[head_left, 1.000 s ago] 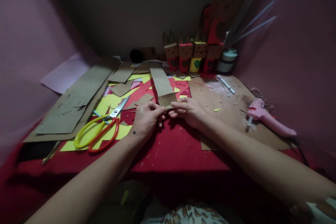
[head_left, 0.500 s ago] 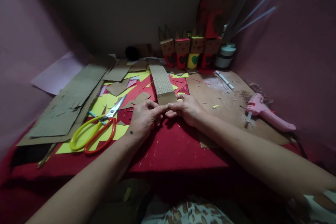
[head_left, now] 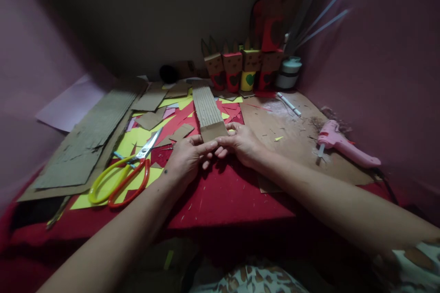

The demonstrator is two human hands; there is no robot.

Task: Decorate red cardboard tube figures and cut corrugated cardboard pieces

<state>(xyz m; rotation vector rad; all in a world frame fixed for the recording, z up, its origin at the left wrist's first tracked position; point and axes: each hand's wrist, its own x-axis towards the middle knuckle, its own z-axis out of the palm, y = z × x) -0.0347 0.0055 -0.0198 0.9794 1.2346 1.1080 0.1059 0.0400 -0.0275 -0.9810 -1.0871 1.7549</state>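
A long cardboard strip (head_left: 207, 107), its ridged face up and its near end smooth, reaches away from my hands over the coloured paper. At the near end's left corner, my left hand (head_left: 187, 158) pinches the edge with thumb on top and fingers curled below. The right corner of that end is gripped by my right hand (head_left: 242, 146); the two thumbs nearly meet at the front edge. To the left, scissors (head_left: 132, 167) with yellow and red handles lie partly open on yellow paper.
Large cardboard sheets (head_left: 80, 137) lie at the left. A pink glue gun (head_left: 347, 144) and a marker (head_left: 289, 104) rest on a brown board (head_left: 271, 123) at the right. Several small decorated figures (head_left: 233, 73) and a teal-topped container (head_left: 289, 73) stand behind.
The view has shifted slightly, so background items sit a little further left. The strip's near end is slightly lower in the picture, still between both hands.
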